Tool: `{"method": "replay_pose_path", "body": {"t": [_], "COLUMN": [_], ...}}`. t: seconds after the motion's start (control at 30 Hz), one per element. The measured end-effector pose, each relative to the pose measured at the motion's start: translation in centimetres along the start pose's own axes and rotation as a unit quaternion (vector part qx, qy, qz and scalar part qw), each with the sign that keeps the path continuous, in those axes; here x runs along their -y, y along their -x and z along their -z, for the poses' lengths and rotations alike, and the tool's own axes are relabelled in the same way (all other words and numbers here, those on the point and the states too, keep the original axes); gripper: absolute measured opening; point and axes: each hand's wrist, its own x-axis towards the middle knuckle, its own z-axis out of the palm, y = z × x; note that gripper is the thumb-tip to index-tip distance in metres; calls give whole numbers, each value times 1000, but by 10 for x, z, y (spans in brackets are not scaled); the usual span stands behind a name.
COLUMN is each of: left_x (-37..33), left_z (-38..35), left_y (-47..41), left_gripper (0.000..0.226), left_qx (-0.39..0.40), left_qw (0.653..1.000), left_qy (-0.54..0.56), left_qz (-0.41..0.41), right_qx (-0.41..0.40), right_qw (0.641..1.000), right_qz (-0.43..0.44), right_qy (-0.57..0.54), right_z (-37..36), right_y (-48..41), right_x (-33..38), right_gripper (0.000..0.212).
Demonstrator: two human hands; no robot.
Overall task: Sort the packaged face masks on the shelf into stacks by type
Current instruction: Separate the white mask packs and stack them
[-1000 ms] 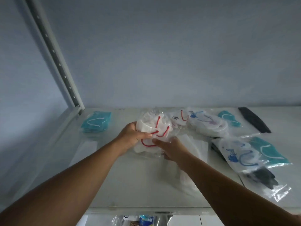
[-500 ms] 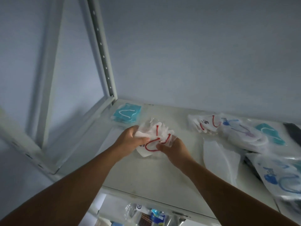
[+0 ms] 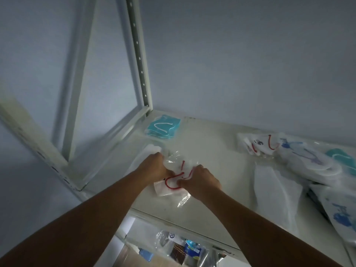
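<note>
My left hand (image 3: 154,167) and my right hand (image 3: 200,179) both grip a small stack of clear packets with white masks and red ear loops (image 3: 174,180), held low over the white shelf (image 3: 208,157) near its left front. A teal mask packet (image 3: 163,126) lies in the shelf's back left corner. A plain white packet (image 3: 148,151) lies just left of my left hand. To the right lie another red-loop packet (image 3: 260,144), white masks with blue loops (image 3: 308,157), a teal mask (image 3: 341,155) and a plain white mask packet (image 3: 273,187).
A perforated metal upright (image 3: 137,53) rises at the back left corner and a slanted white post (image 3: 32,139) stands at the front left. The grey wall closes the back. Below the shelf's front edge (image 3: 173,221), packaged goods (image 3: 185,249) sit on a lower level.
Both hands have carried the red-loop packets leftward from the mixed pile toward the shelf's left front. The view has swung left, so the pile now sits at the right edge.
</note>
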Motion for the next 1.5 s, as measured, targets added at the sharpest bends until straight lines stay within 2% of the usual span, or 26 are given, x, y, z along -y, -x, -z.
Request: {"method": "replay_pose_path", "body": {"t": [0.1,0.17,0.23,0.37,0.43,0.53,0.6,0.67,0.7,0.83,0.93,1.07,1.13,1.2,1.27,1.33,1.37,1.43,1.5], "left_x": [-10,-29,-53,-109,-138,-177,-195,-208,-215,-238,-249,-252,-250,-245,-236,-223,-215,-198,-178], "left_z": [4,7,8,-12,-25,-44,-59,-72,-78,-94,-101,-108,-108,-104,-93,-75,-67,-49,-30], "left_y": [-2,-7,-18,-50,-68,-91,-106,-117,-121,-142,-156,-161,-158,-153,-147,-137,-133,-119,-105], "left_gripper": [68,67,63,46,20,32,50,64,64,42,46,37,33,28,24,22,21,16,12], "left_qx": [-59,-85,-83,-17,19,59,77,87,92,95,94,86,60,46,57,80,96,123,120], "left_qw": [985,979,988,997,996,991,981,968,961,945,932,941,949,947,932,909,898,887,891], "left_qy": [-162,-180,-112,24,60,119,176,235,259,311,346,321,306,317,357,402,420,430,423], "left_qz": [-15,-41,-64,-72,-59,-29,-4,15,17,25,54,65,40,2,-37,-71,-88,-111,-110], "right_qx": [-34,-56,-74,-124,-151,-188,-199,-184,-172,-114,-54,-30,-53,-130,-214,-226,-213,-183,-142], "right_qw": [997,997,997,987,979,966,965,970,973,988,993,993,995,986,946,905,897,900,883], "right_qz": [12,16,4,-42,-72,-105,-115,-119,-117,-97,-94,-95,-82,-75,-88,-88,-77,-45,2], "right_qy": [61,47,-12,-89,-112,-142,-130,-109,-100,-34,51,63,25,-72,-226,-349,-381,-393,-447], "right_z": [13,26,42,86,109,138,151,158,161,160,156,142,146,150,154,160,163,166,163], "right_y": [8,9,2,-19,-26,-31,-37,-44,-48,-65,-75,-96,-87,-80,-78,-72,-70,-68,-63], "right_x": [-4,-14,-31,-77,-99,-128,-143,-153,-156,-164,-165,-183,-178,-173,-171,-160,-153,-137,-112], "right_gripper": [93,96,90,59,48,51,55,57,59,70,63,76,72,64,74,91,90,60,25]}}
